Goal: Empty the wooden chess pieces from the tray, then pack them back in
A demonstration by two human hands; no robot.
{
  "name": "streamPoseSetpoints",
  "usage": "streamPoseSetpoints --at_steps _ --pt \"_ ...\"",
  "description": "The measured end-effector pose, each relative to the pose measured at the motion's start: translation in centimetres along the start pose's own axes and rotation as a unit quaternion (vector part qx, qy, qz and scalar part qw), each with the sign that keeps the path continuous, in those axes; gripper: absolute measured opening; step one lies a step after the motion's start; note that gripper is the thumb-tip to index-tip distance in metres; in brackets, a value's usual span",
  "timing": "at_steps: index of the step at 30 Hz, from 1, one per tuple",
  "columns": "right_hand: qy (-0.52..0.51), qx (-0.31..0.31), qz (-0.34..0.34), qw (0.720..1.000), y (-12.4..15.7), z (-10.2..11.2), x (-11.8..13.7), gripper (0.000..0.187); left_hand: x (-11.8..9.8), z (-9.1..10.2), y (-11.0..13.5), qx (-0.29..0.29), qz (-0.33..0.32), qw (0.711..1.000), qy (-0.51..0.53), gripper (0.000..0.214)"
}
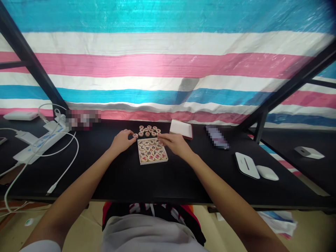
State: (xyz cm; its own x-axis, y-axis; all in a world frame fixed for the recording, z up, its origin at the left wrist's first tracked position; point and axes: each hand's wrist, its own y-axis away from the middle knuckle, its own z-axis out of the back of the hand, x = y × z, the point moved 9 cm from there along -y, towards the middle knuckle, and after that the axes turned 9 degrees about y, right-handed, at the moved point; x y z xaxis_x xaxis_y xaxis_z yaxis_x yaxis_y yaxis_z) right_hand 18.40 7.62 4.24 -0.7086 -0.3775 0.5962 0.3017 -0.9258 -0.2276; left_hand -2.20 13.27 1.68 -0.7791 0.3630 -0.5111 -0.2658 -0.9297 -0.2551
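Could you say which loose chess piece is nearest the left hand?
The single piece at the loose cluster's left end, by the left hand; the rest sit farther right.

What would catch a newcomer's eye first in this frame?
A tarp striped turquoise, white and pink fills the background. At the centre of the black table, both hands meet at a box of xiangqi pieces: the left hand touches a loose piece at its far left corner, the right hand reaches over the far right one.
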Motion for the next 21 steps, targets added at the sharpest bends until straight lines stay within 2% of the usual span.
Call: streamPoseSetpoints --at_steps 2,4,6,7,8,9,11,12,13,16,21 --pt "-0.035 0.063 -0.011 0.997 3.5 0.0 2.4 0.038 0.2 0.1 0.0 0.005 0.010 1.000 -0.014 0.032" --pt "-0.127 0.157 0.013 0.979 8.4 -1.6 5.2 0.048 0.5 0.1 -0.2 0.013 0.015 0.999 -0.028 0.031" --pt "-0.226 0.291 0.043 0.929 14.3 -5.2 7.0 0.047 0.7 0.0 -0.3 0.020 0.014 0.999 -0.041 0.031" --pt "-0.253 0.332 0.018 0.909 17.0 -7.2 6.5 0.047 0.7 -0.1 -0.4 0.025 0.010 0.998 -0.049 0.030" --pt "-0.273 0.340 -0.025 0.900 19.1 -9.2 5.3 0.048 0.7 -0.3 -0.4 0.030 0.004 0.998 -0.057 0.029" --pt "-0.278 0.299 -0.086 0.909 20.5 -10.7 3.1 0.049 0.6 -0.6 -0.5 0.036 -0.003 0.997 -0.065 0.029" --pt "-0.203 0.156 -0.205 0.945 22.5 -12.2 -2.3 0.042 0.5 -1.1 -0.4 0.047 -0.015 0.996 -0.079 0.028" --pt "-0.154 0.109 -0.222 0.957 23.2 -12.6 -3.9 0.035 0.4 -1.3 -0.4 0.050 -0.019 0.995 -0.084 0.028" --pt "-0.128 0.112 -0.218 0.961 23.8 -13.4 -4.6 0.028 0.3 -1.4 -0.4 0.052 -0.022 0.995 -0.087 0.029" --pt "-0.126 0.172 -0.181 0.960 24.5 -14.9 -4.4 0.022 0.0 -1.7 -0.3 0.059 -0.025 0.994 -0.092 0.032" --pt "-0.098 0.207 -0.083 0.970 23.7 -13.1 -0.9 0.023 -0.2 -1.7 -0.2 0.058 -0.026 0.993 -0.096 0.032"
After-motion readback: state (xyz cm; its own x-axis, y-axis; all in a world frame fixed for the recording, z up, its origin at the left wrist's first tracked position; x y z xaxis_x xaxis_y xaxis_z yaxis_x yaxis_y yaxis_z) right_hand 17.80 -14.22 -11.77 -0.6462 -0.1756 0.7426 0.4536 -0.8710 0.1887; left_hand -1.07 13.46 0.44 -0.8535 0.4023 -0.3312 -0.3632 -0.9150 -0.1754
